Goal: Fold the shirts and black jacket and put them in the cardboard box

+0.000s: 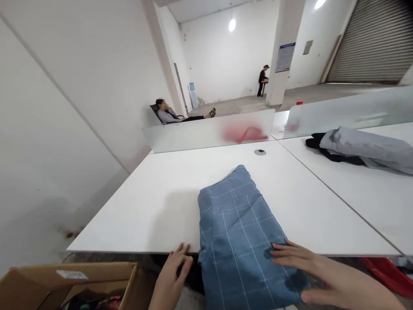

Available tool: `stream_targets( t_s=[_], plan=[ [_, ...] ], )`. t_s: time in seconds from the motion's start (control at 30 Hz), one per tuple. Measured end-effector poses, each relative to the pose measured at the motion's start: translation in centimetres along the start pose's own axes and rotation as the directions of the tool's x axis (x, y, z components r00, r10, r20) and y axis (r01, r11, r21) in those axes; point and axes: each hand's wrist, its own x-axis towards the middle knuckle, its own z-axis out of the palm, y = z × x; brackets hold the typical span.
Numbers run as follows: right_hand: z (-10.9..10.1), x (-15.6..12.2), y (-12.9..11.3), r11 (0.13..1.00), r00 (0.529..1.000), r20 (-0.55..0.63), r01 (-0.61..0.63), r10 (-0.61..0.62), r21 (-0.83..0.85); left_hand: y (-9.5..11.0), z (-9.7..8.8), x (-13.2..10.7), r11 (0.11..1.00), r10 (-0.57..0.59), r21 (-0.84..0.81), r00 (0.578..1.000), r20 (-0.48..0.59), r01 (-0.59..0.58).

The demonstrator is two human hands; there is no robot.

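Note:
A folded blue garment (237,224) with thin white check lines lies on the white table (135,206), and its near end hangs over the front edge. What kind of garment it is I cannot tell. My right hand (309,267) rests on its lower right side with the fingers spread and stretched out. To the left of the cloth, my left hand (173,273) is at the table's front edge, fingertips on the top and thumb apart. Nothing shows in its grasp.
An open cardboard box (132,280) with dark and coloured cloth stands at lower left. Grey and black clothing (368,148) lies on the right-hand table. Frosted dividers (193,135) line the back. One person (167,113) reclines in a chair; another (263,81) stands farther off.

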Motion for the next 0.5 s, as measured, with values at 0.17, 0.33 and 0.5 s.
stream_targets(
  t_s=[0.17,0.33,0.5],
  plan=[
    [-2.0,3.3,2.5,0.965,0.911,-0.340,-0.261,0.234,-0.035,2.4,-0.1,6.8,0.988,0.061,0.148,0.982,-0.178,-0.035],
    [-4.1,9.7,5.7,0.918,0.812,-0.507,-0.386,0.290,-0.093,6.2,4.8,11.9,0.993,0.113,-0.033,0.992,-0.058,-0.115],
    [-4.6,12.9,6.8,0.958,0.848,-0.447,-0.241,0.285,0.152,7.5,7.6,12.6,0.895,0.109,-0.441,0.992,0.069,-0.068]
  ],
)
